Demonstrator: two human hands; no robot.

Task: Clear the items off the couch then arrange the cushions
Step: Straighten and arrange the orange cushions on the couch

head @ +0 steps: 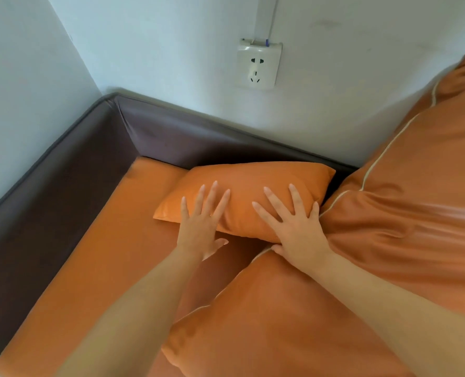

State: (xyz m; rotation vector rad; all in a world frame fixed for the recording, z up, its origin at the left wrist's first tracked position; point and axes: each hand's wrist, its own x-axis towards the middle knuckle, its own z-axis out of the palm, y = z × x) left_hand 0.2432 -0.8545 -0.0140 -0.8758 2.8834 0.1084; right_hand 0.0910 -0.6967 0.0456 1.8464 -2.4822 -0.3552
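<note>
A small orange cushion [250,183] lies on the couch's orange seat [98,254], leaning toward the dark brown backrest [187,142]. My left hand [202,223] presses flat on its near left part with straight, spread fingers. My right hand [291,220] presses flat on its near right part, fingers spread, thumb at the cushion's lower edge. A large orange cushion with white piping [416,191] stands at the right, touching the small one. Another piped orange cushion [266,322] lies in the foreground under my right forearm.
The couch sits in a room corner, with a brown side panel [49,202] on the left. A white wall socket [258,65] is on the wall above the backrest. The left part of the seat shows bare orange cover.
</note>
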